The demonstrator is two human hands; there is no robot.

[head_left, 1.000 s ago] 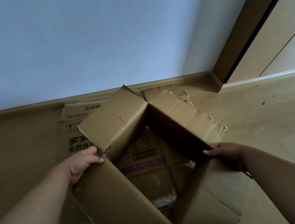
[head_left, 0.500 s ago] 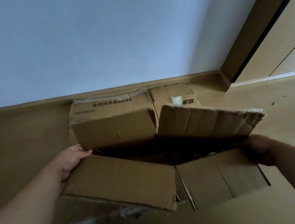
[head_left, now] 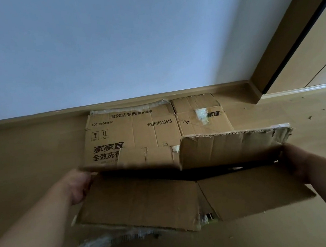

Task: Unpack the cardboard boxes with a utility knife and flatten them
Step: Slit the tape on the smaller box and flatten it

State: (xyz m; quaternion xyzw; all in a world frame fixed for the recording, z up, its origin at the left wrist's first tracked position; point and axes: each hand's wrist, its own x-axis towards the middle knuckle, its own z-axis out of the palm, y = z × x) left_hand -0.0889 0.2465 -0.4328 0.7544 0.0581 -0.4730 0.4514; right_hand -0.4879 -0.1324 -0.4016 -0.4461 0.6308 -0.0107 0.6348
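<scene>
cardboard box (head_left: pixel 146 199), plain corrugated brown with torn, taped edges, is nearly collapsed on the floor (head_left: pixel 29 160) by the wall edge. left hand (head_left: pixel 79 185) grips its left fold; right hand (head_left: pixel 296 162) grips the right. it overlaps one flattened printed box (head_left: pixel 130 129).

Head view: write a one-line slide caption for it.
Both hands, left hand and right hand, press a nearly collapsed cardboard box down over a flattened printed box on the floor.
</scene>
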